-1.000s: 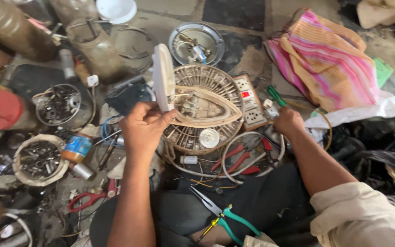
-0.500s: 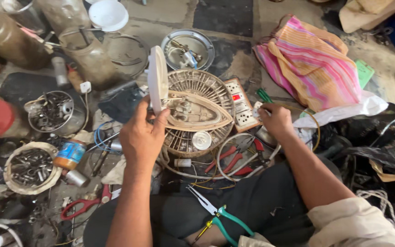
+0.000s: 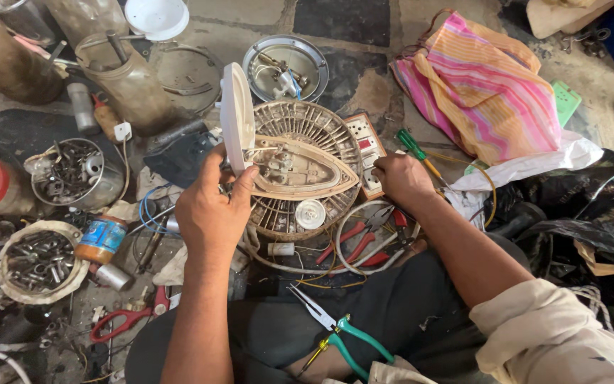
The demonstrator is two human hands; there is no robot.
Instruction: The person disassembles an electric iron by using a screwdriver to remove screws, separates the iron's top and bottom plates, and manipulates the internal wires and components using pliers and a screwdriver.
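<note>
The floor (image 3: 364,21) is of dark and pale stone slabs, crowded with workshop clutter. On its left side lie a tin of screws and bolts (image 3: 72,171), a shallow bowl of bolts (image 3: 37,262), red-handled scissors (image 3: 124,320), a small blue-labelled jar (image 3: 101,240) and a white lid (image 3: 156,16). Toward the middle sit a round metal dish (image 3: 286,67), a round slatted grille (image 3: 321,131) and red-handled pliers (image 3: 357,238), with a striped pink cloth (image 3: 485,92) on the right.
</note>
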